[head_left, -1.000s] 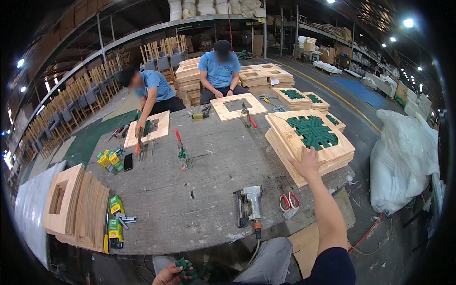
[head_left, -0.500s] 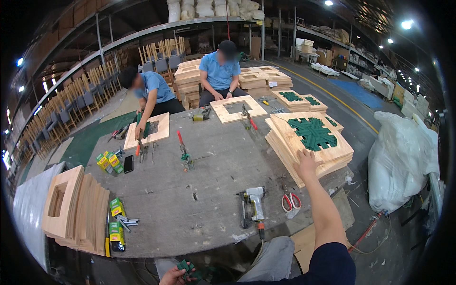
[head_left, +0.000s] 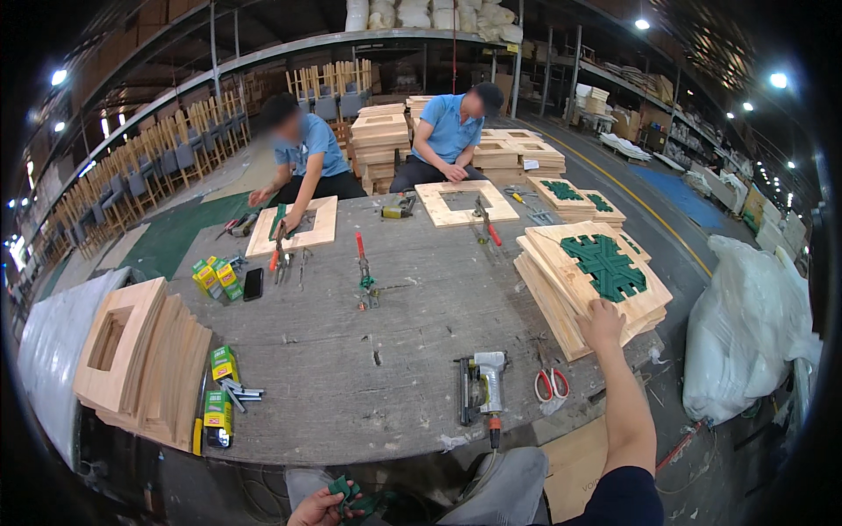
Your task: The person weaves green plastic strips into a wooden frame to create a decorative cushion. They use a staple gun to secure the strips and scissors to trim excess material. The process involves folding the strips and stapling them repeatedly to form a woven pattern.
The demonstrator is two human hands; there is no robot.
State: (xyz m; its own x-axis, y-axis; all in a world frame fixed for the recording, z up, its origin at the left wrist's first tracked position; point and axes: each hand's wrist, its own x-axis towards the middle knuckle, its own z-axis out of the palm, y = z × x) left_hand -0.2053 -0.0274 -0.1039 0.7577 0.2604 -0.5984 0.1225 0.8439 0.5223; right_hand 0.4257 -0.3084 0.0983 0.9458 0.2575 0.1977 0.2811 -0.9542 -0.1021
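Note:
My left hand (head_left: 320, 507), low in the view below the table's near edge, is closed round green webbing strap (head_left: 344, 491). Some of the strap's length is lost in shadow. Over at the right, my right hand (head_left: 601, 323) rests on the near part of the top wooden frame (head_left: 561, 267), fingers stretched out and lying beside its green woven webbing (head_left: 605, 266). That frame lies slightly askew on a stack of similar frames (head_left: 548, 317). Closest to my right forearm on the table are red-handled scissors (head_left: 552, 383) and a staple gun (head_left: 488, 386) with a hose.
Frames with openings stand stacked at left (head_left: 114, 359), beside staple boxes (head_left: 219, 412). Pliers (head_left: 365, 276) lie mid-table (head_left: 351, 351). Across it, two co-workers (head_left: 307, 162) (head_left: 452, 131) in blue sit with wooden frames. A large plastic-wrapped bundle (head_left: 745, 333) stands at right.
The view has swung left, so everything sits further right in the picture. The co-worker at left has lifted their head and moved one hand away from the frame. My hands keep their holds.

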